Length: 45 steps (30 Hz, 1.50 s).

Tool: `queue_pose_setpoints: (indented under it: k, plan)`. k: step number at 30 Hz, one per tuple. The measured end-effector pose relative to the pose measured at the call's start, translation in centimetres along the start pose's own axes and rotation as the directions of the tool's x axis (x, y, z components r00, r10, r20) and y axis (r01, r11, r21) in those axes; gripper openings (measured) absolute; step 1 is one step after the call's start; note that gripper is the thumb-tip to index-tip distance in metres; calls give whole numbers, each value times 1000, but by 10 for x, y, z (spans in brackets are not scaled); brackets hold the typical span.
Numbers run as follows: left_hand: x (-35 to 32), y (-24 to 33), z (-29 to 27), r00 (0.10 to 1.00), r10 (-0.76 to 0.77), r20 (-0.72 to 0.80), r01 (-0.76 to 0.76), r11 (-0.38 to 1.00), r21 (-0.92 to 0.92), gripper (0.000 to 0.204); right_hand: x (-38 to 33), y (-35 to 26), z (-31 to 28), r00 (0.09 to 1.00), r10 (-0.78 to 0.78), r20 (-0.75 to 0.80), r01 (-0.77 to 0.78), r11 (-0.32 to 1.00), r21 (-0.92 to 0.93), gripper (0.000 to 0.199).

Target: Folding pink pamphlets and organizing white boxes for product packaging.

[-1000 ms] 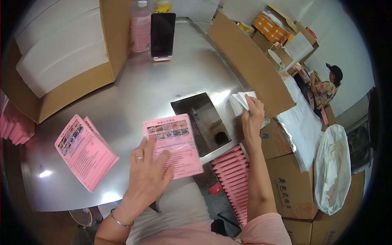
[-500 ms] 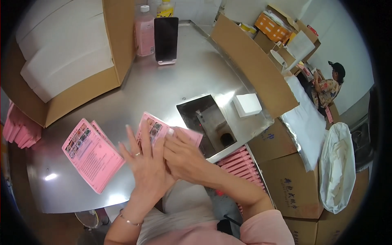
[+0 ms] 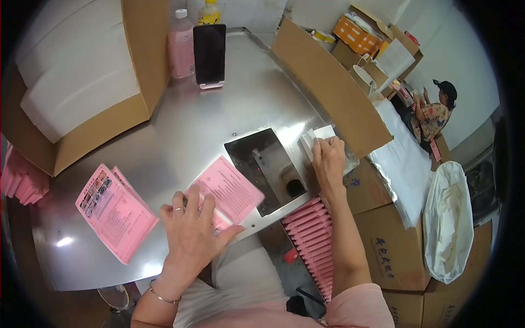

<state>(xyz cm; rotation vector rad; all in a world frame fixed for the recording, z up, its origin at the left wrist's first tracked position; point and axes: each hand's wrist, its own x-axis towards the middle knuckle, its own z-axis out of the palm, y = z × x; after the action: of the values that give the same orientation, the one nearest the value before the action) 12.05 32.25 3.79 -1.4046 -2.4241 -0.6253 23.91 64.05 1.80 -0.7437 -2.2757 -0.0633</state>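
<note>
My left hand (image 3: pixel 191 227) has its bent fingers on a pink printed plastic packet (image 3: pixel 232 188) near the table's front edge, with the thumb along the packet's lower side. Over to the right, my right hand (image 3: pixel 329 158) pinches a small stack of white folded tissues (image 3: pixel 325 132) beside the rectangular opening in the table. My fingers cover part of that stack. On the left of the steel table, a pile of the same pink printed packets (image 3: pixel 117 213) lies at a slant.
A carton of white paper (image 3: pixel 82 82) stands at the left. A phone (image 3: pixel 209 54) rests on a stand before a pink bottle (image 3: pixel 181 46). The table has a dark opening (image 3: pixel 257 158). Pink packs (image 3: pixel 311 240) stand in a row below. Another person (image 3: pixel 437 112) sits far right.
My right hand has left the pink packet and moved right to the white tissues. The packet now lies turned, its text side showing, under my left hand. The whole view has shifted slightly.
</note>
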Motion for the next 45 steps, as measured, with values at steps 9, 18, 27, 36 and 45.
queue_pose_setpoints:
  k: [9, 18, 27, 36, 45]
  plan:
    - [-11, 5, 11, 982, 137, 133, -94, 953, -288, 55, -25, -55, -19, 929, -368, -38, 357, 868, 345, 38]
    - [-2, 11, -6, 991, 7, 133, 29, 963, -268, 83, -48, -161, 14, 788, -558, 260, 488, 824, 288, 26]
    - [-44, -50, -30, 965, -183, -187, 106, 928, -356, 19, -29, -87, 9, 801, -216, 559, 180, 976, 119, 11]
    - [-70, -134, -66, 930, -364, -55, 367, 908, 201, 15, -5, -3, 10, 998, -45, 49, 51, 990, -128, 17]
    - [-18, -19, 8, 1000, -12, -7, 11, 996, -88, 19, -2, -1, 3, 1000, -26, 0, 26, 998, 54, 15]
